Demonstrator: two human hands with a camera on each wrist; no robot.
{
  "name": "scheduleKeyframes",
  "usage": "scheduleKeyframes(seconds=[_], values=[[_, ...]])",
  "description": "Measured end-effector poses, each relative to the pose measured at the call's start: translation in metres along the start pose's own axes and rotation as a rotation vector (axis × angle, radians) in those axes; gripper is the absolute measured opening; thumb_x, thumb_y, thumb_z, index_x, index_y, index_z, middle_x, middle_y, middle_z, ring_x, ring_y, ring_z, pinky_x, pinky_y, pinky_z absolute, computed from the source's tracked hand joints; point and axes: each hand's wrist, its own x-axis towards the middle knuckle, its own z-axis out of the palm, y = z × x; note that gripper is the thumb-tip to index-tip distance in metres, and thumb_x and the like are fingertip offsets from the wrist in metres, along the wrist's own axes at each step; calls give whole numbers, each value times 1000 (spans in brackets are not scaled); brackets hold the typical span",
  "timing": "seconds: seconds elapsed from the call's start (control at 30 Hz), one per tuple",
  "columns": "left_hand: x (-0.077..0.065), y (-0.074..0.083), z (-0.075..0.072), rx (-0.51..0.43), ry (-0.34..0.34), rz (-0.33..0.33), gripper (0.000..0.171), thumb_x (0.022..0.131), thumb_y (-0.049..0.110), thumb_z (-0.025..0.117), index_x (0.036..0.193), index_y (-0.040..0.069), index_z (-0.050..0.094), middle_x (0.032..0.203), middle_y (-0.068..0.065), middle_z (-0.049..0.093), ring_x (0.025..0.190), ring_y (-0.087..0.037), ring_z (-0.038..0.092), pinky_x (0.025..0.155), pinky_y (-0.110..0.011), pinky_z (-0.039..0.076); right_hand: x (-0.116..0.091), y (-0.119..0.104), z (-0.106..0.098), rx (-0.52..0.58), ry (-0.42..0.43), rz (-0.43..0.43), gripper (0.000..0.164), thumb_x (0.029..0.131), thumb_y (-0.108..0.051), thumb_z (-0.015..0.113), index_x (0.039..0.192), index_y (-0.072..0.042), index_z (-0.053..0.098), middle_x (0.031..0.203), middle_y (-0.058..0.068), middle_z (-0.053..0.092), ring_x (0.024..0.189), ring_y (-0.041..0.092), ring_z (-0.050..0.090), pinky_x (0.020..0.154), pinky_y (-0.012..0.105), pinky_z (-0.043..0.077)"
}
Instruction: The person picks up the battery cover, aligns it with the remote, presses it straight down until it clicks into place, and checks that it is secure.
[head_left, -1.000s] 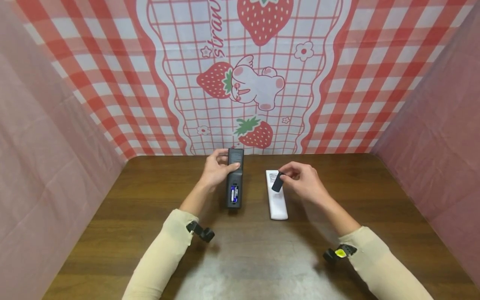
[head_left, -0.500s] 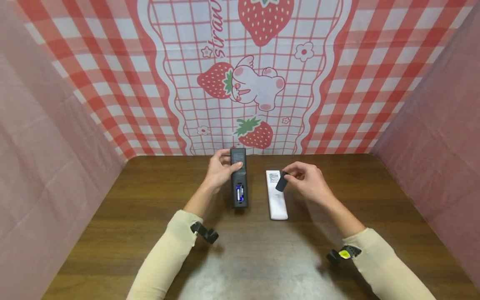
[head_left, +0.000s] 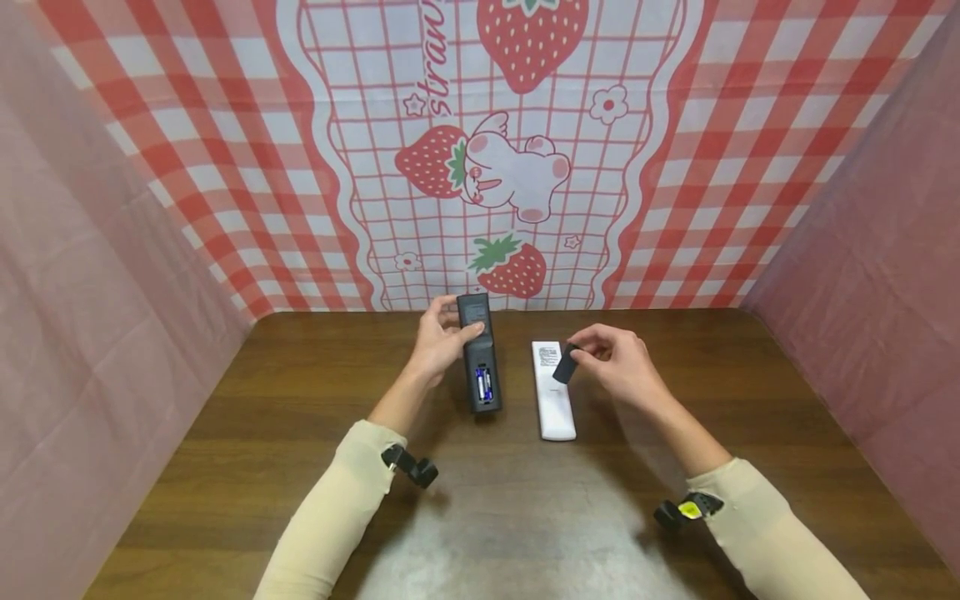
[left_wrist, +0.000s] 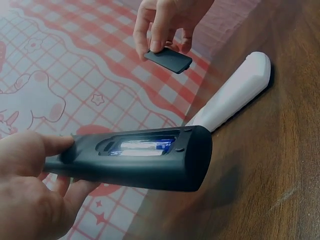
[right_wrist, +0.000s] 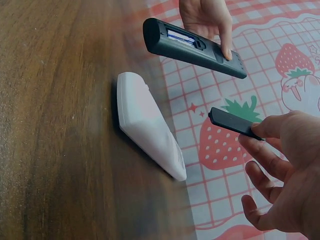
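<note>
My left hand (head_left: 437, 343) grips a black remote control (head_left: 478, 350) by its far end, thumb on the back face. The remote's back is turned up and its battery compartment is uncovered, with two blue-and-silver batteries (left_wrist: 145, 146) lying inside. Between thumb and fingers my right hand (head_left: 617, 365) pinches a small black battery cover (right_wrist: 231, 122), held apart from the remote. Below that cover a white remote control (head_left: 556, 412) lies on the table, untouched by either hand. In the left wrist view the black remote is above the table, tilted slightly.
The brown wooden table (head_left: 480, 517) spreads under both arms. A red-and-white strawberry cloth (head_left: 600, 208) rises at its far edge, and pink cloth walls (head_left: 862, 250) stand at the sides. Each sleeve carries a black wrist camera mount (head_left: 411, 467).
The black remote has shifted a little to the right, and its near end has swung right. My right hand has moved slightly right with the battery cover. The white remote has stayed put.
</note>
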Motion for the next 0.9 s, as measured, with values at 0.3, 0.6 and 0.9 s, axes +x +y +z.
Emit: scheduleKeyframes(seconds=[0.3,0.6,0.9], values=[[0,0,0,-23,3,23,60,99,-7,71,155,3,53,136,-27,67,90,-15,73,71,-33,73,1,0,0,7,0,2,18,103,-9,81,121,-4,81,101,18,83,85,22,65,67,23,51],[2,2,-1,-56,-11,26,62,99,-7,73,158,2,54,144,-32,66,92,-14,74,89,-47,75,1,0,1,21,-3,5,18,104,-9,81,121,-3,81,100,18,83,82,20,65,65,23,51],[2,4,-1,-48,-46,27,63,102,-4,73,161,4,53,144,-31,66,95,-16,76,85,-40,75,4,0,1,40,20,-15,17,103,-8,81,119,-2,81,99,18,83,80,15,66,65,22,52]])
